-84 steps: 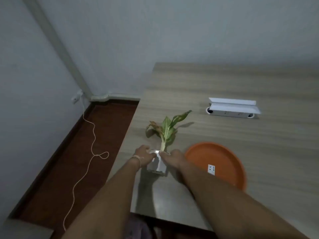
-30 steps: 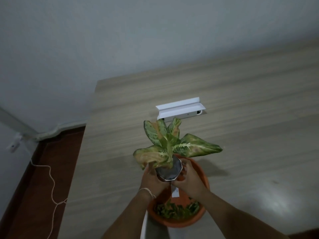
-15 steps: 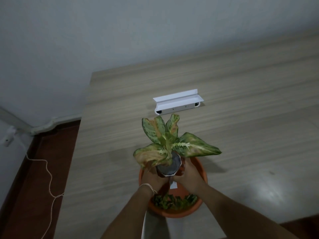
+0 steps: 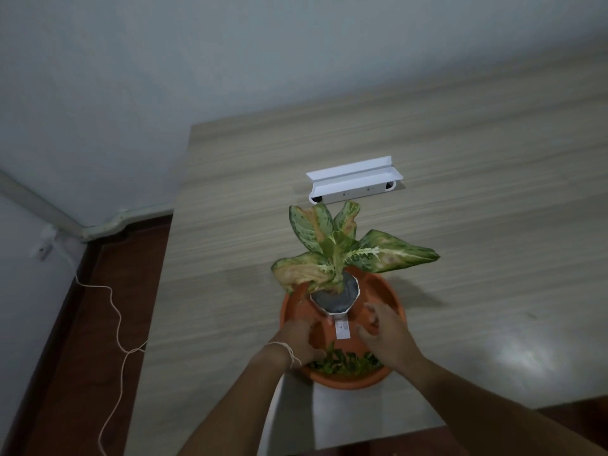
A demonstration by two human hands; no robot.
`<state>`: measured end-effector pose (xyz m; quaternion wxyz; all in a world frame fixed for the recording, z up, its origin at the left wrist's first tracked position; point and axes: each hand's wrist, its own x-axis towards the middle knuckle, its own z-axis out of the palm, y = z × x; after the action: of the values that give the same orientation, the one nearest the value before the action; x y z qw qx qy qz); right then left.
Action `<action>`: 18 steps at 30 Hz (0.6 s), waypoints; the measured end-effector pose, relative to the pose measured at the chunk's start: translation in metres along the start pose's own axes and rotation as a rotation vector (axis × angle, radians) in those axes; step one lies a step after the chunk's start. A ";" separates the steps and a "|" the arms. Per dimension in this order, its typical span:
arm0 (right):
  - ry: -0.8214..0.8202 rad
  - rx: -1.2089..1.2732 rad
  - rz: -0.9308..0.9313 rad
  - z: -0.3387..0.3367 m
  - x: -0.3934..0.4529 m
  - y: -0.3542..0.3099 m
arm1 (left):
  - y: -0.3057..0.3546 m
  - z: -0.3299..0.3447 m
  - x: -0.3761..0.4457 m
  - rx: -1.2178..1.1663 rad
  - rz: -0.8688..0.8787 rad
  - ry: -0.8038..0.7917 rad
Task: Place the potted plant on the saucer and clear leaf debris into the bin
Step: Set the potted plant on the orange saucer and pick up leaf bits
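Observation:
The potted plant (image 4: 335,251), with speckled green and yellowing leaves in a small white pot (image 4: 335,299), stands upright in the orange saucer (image 4: 386,291) near the table's front edge. Green leaf debris (image 4: 345,362) lies in the saucer's near part. My left hand (image 4: 296,337) hovers over the saucer's near left side, fingers loosely curled, holding nothing. My right hand (image 4: 383,330) is just right of the pot with fingers spread, apart from it. No bin is in view.
A white power strip box (image 4: 355,181) with its lid raised sits on the wooden table (image 4: 493,225) behind the plant. The table's left edge drops to a dark red floor where a white cord (image 4: 112,311) trails from a wall socket.
Both hands have let go of the pot and drawn back toward me. The pot now stands in the saucer.

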<state>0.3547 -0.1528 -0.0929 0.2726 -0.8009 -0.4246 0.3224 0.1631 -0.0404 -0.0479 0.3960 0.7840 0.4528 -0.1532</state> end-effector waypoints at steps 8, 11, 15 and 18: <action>-0.180 -0.392 -0.318 0.011 -0.013 -0.024 | 0.005 0.004 -0.004 0.272 0.135 -0.063; -0.268 -0.582 -0.415 0.020 -0.013 -0.037 | 0.007 0.010 -0.002 0.314 0.142 -0.069; -0.353 -0.635 -0.385 0.033 -0.010 -0.045 | 0.012 0.013 -0.002 0.340 0.154 -0.043; -0.364 -0.640 -0.361 0.040 -0.010 -0.046 | 0.010 0.017 0.000 0.357 0.163 -0.029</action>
<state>0.2974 -0.1327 -0.0831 -0.0179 -0.6878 -0.6785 0.2575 0.1731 -0.0564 -0.0541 0.2685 0.8735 0.3476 -0.2099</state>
